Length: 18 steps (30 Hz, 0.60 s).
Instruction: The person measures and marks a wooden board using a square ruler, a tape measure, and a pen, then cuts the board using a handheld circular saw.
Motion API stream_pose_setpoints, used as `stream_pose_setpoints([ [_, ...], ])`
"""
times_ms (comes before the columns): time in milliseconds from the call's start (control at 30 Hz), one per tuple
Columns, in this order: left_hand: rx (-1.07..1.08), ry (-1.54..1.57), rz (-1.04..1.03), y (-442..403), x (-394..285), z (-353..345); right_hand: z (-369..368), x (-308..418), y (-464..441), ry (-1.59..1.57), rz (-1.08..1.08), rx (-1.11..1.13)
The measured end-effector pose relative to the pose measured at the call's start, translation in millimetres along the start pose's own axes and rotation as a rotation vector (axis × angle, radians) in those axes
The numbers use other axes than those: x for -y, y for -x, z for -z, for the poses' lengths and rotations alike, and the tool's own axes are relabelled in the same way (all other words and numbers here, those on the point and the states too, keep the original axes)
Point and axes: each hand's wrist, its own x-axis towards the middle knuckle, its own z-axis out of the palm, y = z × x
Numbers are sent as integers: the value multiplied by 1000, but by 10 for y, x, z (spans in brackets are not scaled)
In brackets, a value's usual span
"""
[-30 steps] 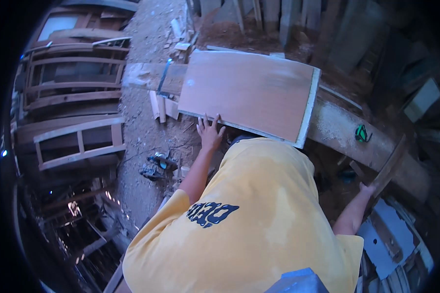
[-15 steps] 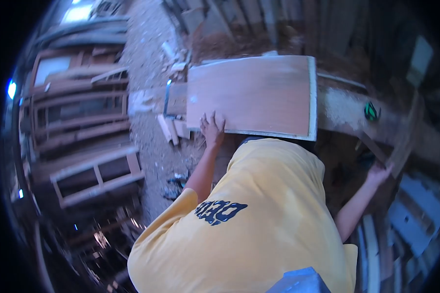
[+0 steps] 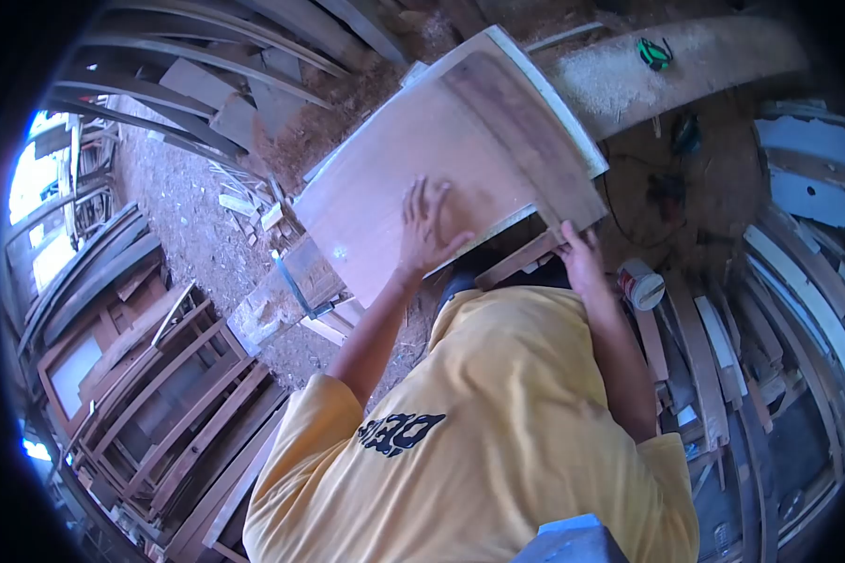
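Observation:
A flat reddish-brown wooden panel (image 3: 371,211) with pale edges lies on the bench in front of me. My left hand (image 3: 429,225) rests on its face near the front edge, fingers spread, gripping nothing. A wooden try square (image 3: 528,129) is in my right hand (image 3: 580,255), whose fingers close around it near the corner. Its wide blade lies across the right part of the panel. The narrower arm (image 3: 519,260) points left, close to the panel's front edge; whether it touches that edge I cannot tell.
A green tape measure (image 3: 654,54) sits on the dusty bench (image 3: 620,89) beyond the panel. A white tub (image 3: 640,285) stands right of my forearm. Timber strips (image 3: 695,366) lie at right, wooden frames (image 3: 174,413) at left. A blue bar (image 3: 294,281) is near the panel's left corner.
My right hand has brought the try square from the far right onto the panel. My left hand stays on the panel, now farther in from its corner. The view has turned.

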Motion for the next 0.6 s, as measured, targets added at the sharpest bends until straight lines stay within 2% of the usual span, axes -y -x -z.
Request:
stream_pose_setpoints([
  [67, 70, -22, -191, 39, -209, 10, -142, -279, 1, -19, -59, 16],
  [167, 121, -6, -281, 150, -274, -165, -385, -614, -87, 32, -101, 52],
  [367, 205, -122, -299, -76, -419, -243, -453, -765, -166, 34, -69, 88],
  [500, 147, -19, -311, -126, -397, -332, -473, -492, -228, 97, 21, -43],
  [567, 137, -4, -311, -172, -463, -354, -380, -378, -331, 207, 164, -97],
  [600, 119, 12, -315, -205, -496, -362, -375, -307, -345, 153, 184, -93],
])
